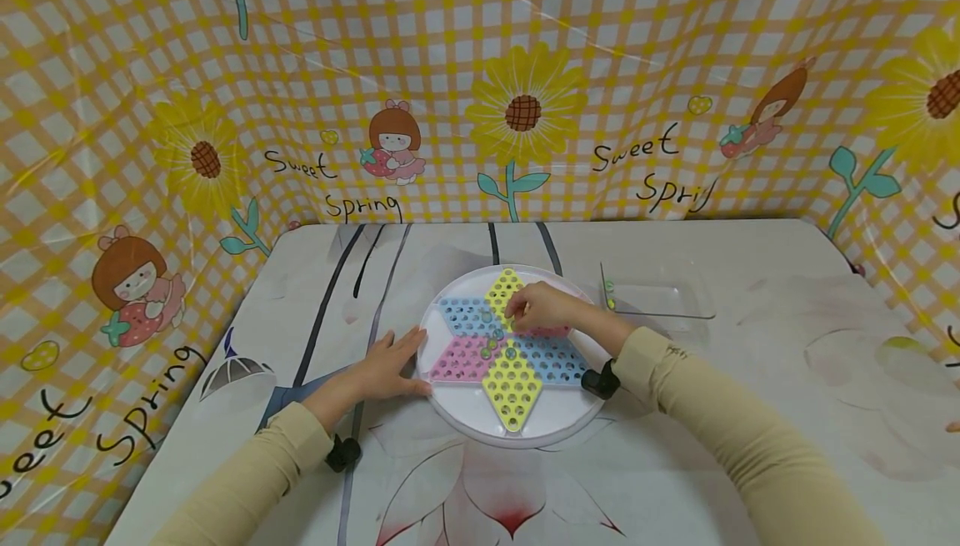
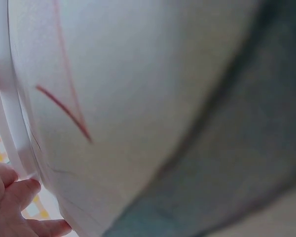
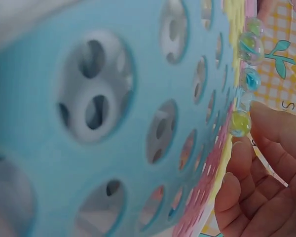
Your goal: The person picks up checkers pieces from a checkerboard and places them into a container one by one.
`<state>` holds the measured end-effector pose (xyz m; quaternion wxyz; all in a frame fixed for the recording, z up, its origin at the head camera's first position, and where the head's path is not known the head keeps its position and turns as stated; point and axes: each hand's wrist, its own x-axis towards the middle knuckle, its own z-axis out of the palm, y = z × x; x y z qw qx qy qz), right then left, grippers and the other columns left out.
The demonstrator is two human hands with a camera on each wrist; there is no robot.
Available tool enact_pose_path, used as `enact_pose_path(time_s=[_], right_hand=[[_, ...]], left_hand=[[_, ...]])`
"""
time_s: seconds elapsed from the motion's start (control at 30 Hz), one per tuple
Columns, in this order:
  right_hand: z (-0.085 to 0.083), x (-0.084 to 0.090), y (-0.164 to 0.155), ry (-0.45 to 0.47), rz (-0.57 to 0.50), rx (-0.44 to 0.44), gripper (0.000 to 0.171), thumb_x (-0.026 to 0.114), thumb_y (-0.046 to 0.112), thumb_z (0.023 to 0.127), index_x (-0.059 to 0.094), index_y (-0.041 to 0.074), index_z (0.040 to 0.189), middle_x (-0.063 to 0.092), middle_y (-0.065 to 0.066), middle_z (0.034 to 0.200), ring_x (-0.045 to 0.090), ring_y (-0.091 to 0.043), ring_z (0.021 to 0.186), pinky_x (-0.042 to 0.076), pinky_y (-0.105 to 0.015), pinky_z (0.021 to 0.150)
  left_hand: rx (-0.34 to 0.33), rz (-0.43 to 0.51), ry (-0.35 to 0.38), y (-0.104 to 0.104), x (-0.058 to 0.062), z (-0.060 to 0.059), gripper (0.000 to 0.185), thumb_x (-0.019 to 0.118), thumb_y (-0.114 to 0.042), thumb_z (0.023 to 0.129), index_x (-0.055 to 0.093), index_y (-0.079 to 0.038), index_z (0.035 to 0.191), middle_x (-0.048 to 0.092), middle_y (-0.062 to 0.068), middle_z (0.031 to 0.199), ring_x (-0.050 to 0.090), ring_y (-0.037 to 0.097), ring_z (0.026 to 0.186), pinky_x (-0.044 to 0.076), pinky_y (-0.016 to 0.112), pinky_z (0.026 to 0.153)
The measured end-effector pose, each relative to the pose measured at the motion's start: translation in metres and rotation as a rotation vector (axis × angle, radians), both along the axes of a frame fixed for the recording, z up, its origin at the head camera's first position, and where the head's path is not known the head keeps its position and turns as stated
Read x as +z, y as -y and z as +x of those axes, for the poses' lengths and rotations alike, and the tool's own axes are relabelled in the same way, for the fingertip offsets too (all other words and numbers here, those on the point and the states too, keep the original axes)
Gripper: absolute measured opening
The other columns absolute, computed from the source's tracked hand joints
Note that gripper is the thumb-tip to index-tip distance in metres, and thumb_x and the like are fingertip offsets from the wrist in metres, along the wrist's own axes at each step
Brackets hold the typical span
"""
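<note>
A round white Chinese checkers board [image 1: 459,404] lies on the table, with a star of yellow, pink and blue holed sections. My right hand [image 1: 543,308] is over the upper part of the star. Its thumb and fingertips pinch a yellow-green marble [image 3: 240,123] close over the board in the right wrist view; in the head view the fingers hide it. Several glass marbles sit near the star's middle, among them a blue one [image 3: 250,79] and a greenish one [image 1: 511,353]. My left hand [image 1: 386,367], thumb and fingers spread, rests against the board's left rim.
Behind the board to the right stands a clear plastic box [image 1: 660,300] with a few green marbles [image 1: 610,296] along its left side. The white table [image 1: 750,413] has printed flowers and dark lines. A checked cloth [image 1: 450,29] hangs around its back and sides.
</note>
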<state>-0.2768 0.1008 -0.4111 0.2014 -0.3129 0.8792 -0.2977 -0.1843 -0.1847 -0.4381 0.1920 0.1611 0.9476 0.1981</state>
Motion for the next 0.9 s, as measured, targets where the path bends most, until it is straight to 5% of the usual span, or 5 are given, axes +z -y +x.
enact_pose_path(time_s=[0.9], right_hand=[[0.0007, 0.0049, -0.0047, -0.021, 0.06, 0.008, 0.016, 0.072, 0.01, 0.077, 0.068, 0.003, 0.09, 0.062, 0.0, 0.079, 0.05, -0.011, 0.072, 0.043, -0.022, 0.068]], left_hand=[[-0.015, 0.006, -0.011, 0.0, 0.0018, 0.0006, 0.092, 0.067, -0.044, 0.079, 0.018, -0.005, 0.146, 0.015, 0.015, 0.152, 0.007, 0.055, 0.131, 0.009, 0.061, 0.106]])
